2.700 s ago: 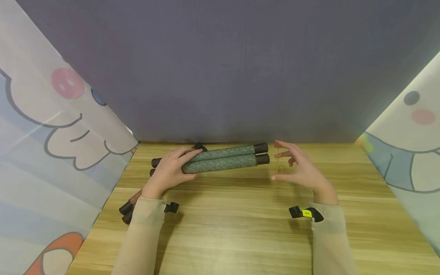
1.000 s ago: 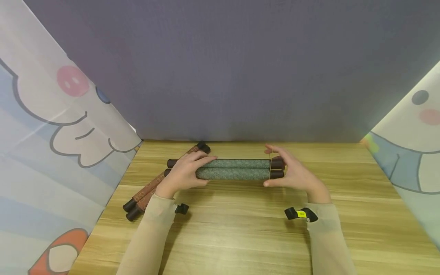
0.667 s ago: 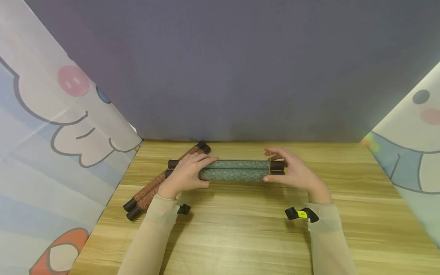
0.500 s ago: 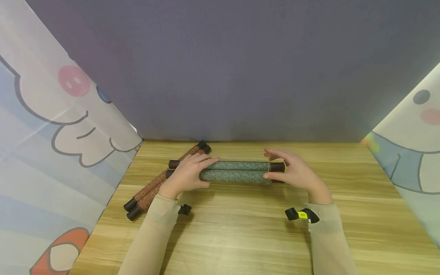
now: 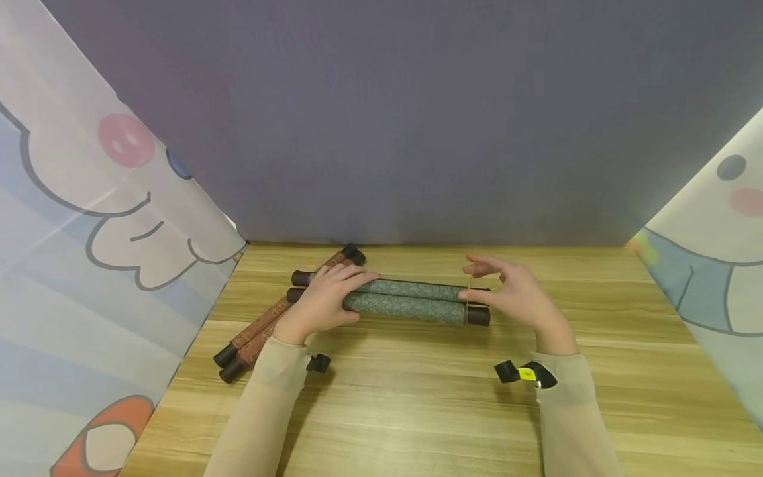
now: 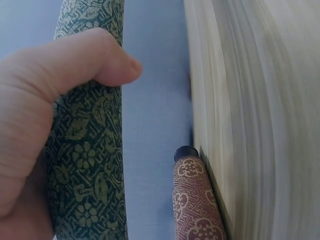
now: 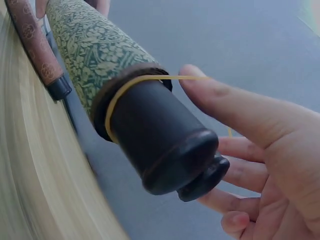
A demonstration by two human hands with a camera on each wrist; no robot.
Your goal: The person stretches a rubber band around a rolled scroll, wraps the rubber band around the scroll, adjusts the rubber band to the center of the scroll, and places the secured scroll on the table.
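Observation:
Two green patterned scrolls (image 5: 405, 307) with dark end knobs lie side by side in the grip of my left hand (image 5: 324, 298), raised off the table. In the left wrist view, my thumb (image 6: 90, 57) crosses over one green roll. My right hand (image 5: 524, 301) holds a thin yellow rubber band (image 7: 150, 77) stretched between thumb and fingers at the scrolls' right end. The right wrist view shows the band looped round the base of the nearer dark knob (image 7: 160, 130), pulled out to the thumb tip. The other knob (image 7: 207, 180) sits partly hidden behind it.
Two reddish-brown patterned scrolls (image 5: 260, 328) with dark knobs lie slantwise on the wooden table (image 5: 405, 411), partly beneath my left hand. A grey panel (image 5: 417, 132) rises along the table's back edge, with cartoon-printed sheets (image 5: 65, 265) at the sides.
Both hands brought the scrolls and band together; the band went over the right-hand knobs. Since then the scrolls' right end has dipped nearer, and the right thumb has pulled back from the front roll.

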